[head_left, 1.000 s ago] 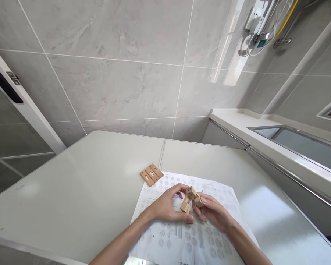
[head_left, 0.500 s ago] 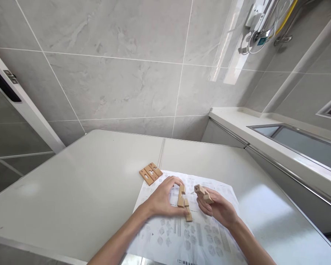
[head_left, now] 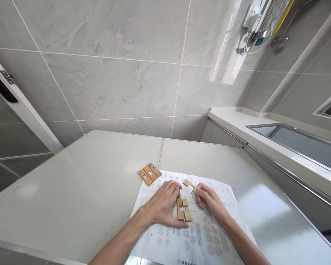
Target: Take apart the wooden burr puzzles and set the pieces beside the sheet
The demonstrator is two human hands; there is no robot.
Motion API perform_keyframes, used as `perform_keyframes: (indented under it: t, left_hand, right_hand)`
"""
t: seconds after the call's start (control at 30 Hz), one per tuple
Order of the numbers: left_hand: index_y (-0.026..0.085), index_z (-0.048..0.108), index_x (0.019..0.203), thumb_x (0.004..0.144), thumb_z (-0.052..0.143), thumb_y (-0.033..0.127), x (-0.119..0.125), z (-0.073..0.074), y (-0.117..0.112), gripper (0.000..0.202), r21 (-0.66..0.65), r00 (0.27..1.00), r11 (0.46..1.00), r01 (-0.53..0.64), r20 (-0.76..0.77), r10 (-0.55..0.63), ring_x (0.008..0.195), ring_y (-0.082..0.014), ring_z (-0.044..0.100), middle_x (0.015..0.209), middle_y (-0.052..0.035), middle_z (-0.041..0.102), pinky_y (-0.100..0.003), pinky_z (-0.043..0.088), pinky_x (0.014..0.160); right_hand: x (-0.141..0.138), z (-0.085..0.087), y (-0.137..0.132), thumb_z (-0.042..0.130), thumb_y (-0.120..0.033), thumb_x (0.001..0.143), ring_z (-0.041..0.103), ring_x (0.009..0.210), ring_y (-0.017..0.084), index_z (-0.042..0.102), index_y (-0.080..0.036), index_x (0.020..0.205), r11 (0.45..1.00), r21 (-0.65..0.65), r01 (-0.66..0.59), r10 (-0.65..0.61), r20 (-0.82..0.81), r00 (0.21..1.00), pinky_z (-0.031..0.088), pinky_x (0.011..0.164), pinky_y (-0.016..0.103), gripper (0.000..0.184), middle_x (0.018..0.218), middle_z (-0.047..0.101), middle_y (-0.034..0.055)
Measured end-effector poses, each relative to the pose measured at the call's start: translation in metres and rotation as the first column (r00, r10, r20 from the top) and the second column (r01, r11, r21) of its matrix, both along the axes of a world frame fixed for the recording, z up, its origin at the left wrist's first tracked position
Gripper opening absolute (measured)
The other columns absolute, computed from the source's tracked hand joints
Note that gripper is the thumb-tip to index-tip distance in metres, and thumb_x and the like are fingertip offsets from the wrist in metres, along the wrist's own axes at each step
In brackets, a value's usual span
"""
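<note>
Turned and shifted since the earlier frame: one notched wooden piece (head_left: pixel 187 183), pinched in the right hand (head_left: pixel 213 203). Head view: left hand (head_left: pixel 163 203) half-curled beside two wooden blocks (head_left: pixel 180 214), grip unclear, over one printed sheet (head_left: pixel 201 235); three slotted wooden strips (head_left: pixel 152 176) at its far-left corner, markings too small to read.

My surface (head_left: pixel 85 184) is pale and glossy, a thin seam (head_left: pixel 161 152) across it — on it lie a creased, printed paper sheet (head_left: pixel 198 235) and, by its far-left corner, three flat wooden pieces (head_left: pixel 152 177) side by side.
</note>
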State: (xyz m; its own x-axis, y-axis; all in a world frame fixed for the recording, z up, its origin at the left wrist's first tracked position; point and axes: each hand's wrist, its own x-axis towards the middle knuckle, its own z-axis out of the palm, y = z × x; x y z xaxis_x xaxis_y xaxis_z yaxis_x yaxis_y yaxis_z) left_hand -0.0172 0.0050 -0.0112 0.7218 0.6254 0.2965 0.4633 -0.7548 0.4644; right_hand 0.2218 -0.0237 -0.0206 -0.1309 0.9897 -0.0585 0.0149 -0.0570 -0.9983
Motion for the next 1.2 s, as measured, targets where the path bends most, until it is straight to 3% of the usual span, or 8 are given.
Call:
perform_keyframes:
  t: [0.13, 0.23, 0.33, 0.43, 0.63, 0.97, 1.2]
  left_hand:
    - [0.021, 0.056, 0.115, 0.067, 0.086, 0.068, 0.005, -0.003, -0.002, 0.074, -0.014, 1.0, 1.0, 0.011, -0.014, -0.011, 0.107, -0.0345, 0.063, 0.119, -0.0116, 0.066, -0.048, 0.05, 0.095]
    - [0.021, 0.055, 0.124, 0.07, 0.086, 0.065, 0.009, -0.005, -0.003, 0.077, -0.02, 0.999, 0.999, 0.035, -0.008, -0.035, 0.103, -0.0332, 0.066, 0.114, -0.0095, 0.068, -0.048, 0.049, 0.096]
    - [0.023, 0.054, 0.127, 0.071, 0.091, 0.057, 0.011, -0.007, -0.004, 0.075, -0.046, 1.0, 0.999, 0.021, 0.006, -0.021, 0.104, -0.0322, 0.067, 0.113, -0.0073, 0.07, -0.047, 0.05, 0.096]
    - [0.024, 0.054, 0.127, 0.072, 0.094, 0.047, 0.012, -0.008, -0.004, 0.072, -0.063, 0.997, 0.995, -0.076, 0.02, 0.078, 0.106, -0.0316, 0.066, 0.115, -0.0063, 0.07, -0.046, 0.052, 0.095]
    - [0.024, 0.051, 0.131, 0.075, 0.093, 0.043, 0.012, -0.009, -0.002, 0.073, -0.076, 0.968, 0.967, -0.242, 0.045, 0.246, 0.11, -0.0332, 0.065, 0.118, -0.0081, 0.068, -0.048, 0.055, 0.093]
    - [0.025, 0.052, 0.126, 0.076, 0.089, 0.039, 0.012, -0.012, 0.0, 0.063, -0.074, 0.961, 0.961, -0.266, 0.058, 0.271, 0.106, -0.0332, 0.065, 0.114, -0.0078, 0.068, -0.048, 0.054, 0.09]
    - [0.025, 0.053, 0.124, 0.075, 0.089, 0.04, 0.011, -0.014, 0.001, 0.063, -0.061, 0.96, 0.962, -0.267, 0.072, 0.271, 0.104, -0.0332, 0.065, 0.113, -0.0075, 0.068, -0.048, 0.054, 0.089]
  right_hand:
    - [0.002, -0.003, 0.001, 0.062, -0.06, 0.099, 0.043, 0.055, 0.013, 0.052, -0.023, 0.076, 1.0, 0.006, -0.006, 0.006, 0.029, 1.0, 0.038, 0.06, 0.03, 0.044, 0.066, 0.054, -0.0036]
    - [0.004, -0.005, 0.002, 0.059, -0.062, 0.099, 0.043, 0.055, 0.015, 0.052, -0.024, 0.077, 0.999, 0.026, 0.029, -0.032, 0.147, 0.989, 0.037, 0.058, 0.029, 0.044, 0.064, 0.052, -0.0042]
    - [0.005, -0.008, 0.003, 0.058, -0.062, 0.098, 0.045, 0.057, 0.017, 0.055, -0.025, 0.077, 0.988, 0.114, 0.101, -0.135, 0.356, 0.924, 0.035, 0.056, 0.029, 0.043, 0.06, 0.051, -0.0039]
    - [0.004, -0.012, 0.003, 0.058, -0.059, 0.099, 0.05, 0.058, 0.02, 0.056, -0.025, 0.077, 0.97, 0.212, 0.122, -0.215, 0.497, 0.841, 0.038, 0.056, 0.03, 0.04, 0.061, 0.055, -0.002]
    - [-0.002, -0.018, 0.0, 0.056, -0.051, 0.1, 0.054, 0.056, 0.02, 0.051, -0.026, 0.077, 0.956, 0.292, 0.026, -0.215, 0.638, 0.74, 0.037, 0.056, 0.029, 0.035, 0.06, 0.057, -0.003]
    - [-0.006, -0.017, -0.003, 0.054, -0.039, 0.1, 0.05, 0.057, 0.018, 0.034, -0.026, 0.07, 0.916, 0.365, -0.167, -0.2, 0.776, 0.599, 0.029, 0.057, 0.03, 0.039, 0.063, 0.054, -0.0021]
    - [-0.004, -0.02, -0.001, 0.05, -0.033, 0.101, 0.056, 0.061, 0.019, 0.039, -0.026, 0.072, 0.9, 0.385, -0.204, -0.212, 0.796, 0.567, 0.03, 0.058, 0.032, 0.032, 0.068, 0.06, 0.0004]
